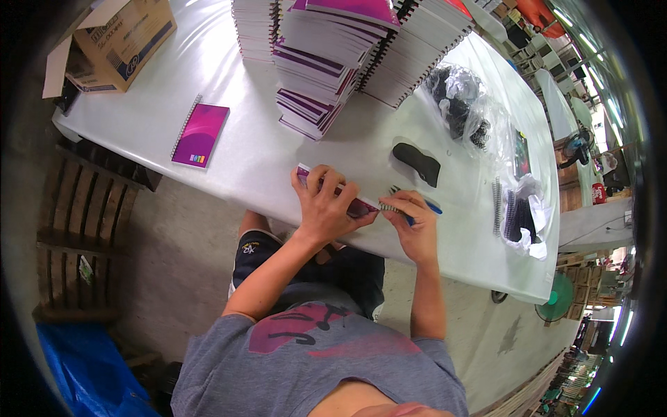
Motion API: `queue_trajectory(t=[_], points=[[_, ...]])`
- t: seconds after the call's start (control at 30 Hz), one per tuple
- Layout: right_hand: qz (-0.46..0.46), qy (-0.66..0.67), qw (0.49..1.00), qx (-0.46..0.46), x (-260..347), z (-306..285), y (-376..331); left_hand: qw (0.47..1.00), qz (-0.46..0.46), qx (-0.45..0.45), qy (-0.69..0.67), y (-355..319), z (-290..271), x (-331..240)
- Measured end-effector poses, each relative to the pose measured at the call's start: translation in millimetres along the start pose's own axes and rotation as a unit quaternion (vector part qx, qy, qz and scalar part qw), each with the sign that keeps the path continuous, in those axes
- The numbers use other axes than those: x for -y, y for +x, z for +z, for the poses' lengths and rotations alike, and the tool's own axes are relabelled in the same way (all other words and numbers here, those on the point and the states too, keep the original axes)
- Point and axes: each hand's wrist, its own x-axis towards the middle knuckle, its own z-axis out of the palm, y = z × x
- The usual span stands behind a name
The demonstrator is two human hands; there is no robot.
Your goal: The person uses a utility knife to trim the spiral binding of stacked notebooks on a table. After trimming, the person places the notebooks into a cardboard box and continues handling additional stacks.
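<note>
Clearly light and bendy, the notebook (340, 194) is best pinned flat near its spine edge. It is purple-covered and lies at the bench (278, 153) front edge. Left hand (326, 205) spreads open, pressing it down. Right hand (410, 222) pinches the wire coil (390, 208) at its end, with a blue pen (429, 206) tucked in.

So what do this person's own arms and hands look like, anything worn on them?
Both forearms are bare from the short sleeves down. The left hand and right hand wear no gloves, and no watch, ring or wristband is visible. The sleeves belong to a grey T-shirt with a magenta and black print.
</note>
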Motion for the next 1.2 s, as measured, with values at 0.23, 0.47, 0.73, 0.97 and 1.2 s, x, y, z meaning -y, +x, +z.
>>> queue_trajectory(t=[0.23,0.47,0.73,0.97,1.2], points=[[0.063,0.051,0.988,0.134,-2,-8,4,1.0,0.011,-0.023,0.006,4,-1,1],[0.144,0.138,0.978,0.056,11,-7,8,0.999,0.031,0.022,-0.002,4,-6,9],[0.13,0.065,0.973,0.179,1,-18,14,0.998,0.021,0.053,-0.035,8,-9,11],[-0.106,-0.372,0.921,-0.041,-55,-42,63,0.986,0.009,0.125,-0.11,21,-31,15],[0.003,0.328,0.943,0.051,-72,-29,39,0.982,0.014,0.139,-0.124,19,-36,20]])
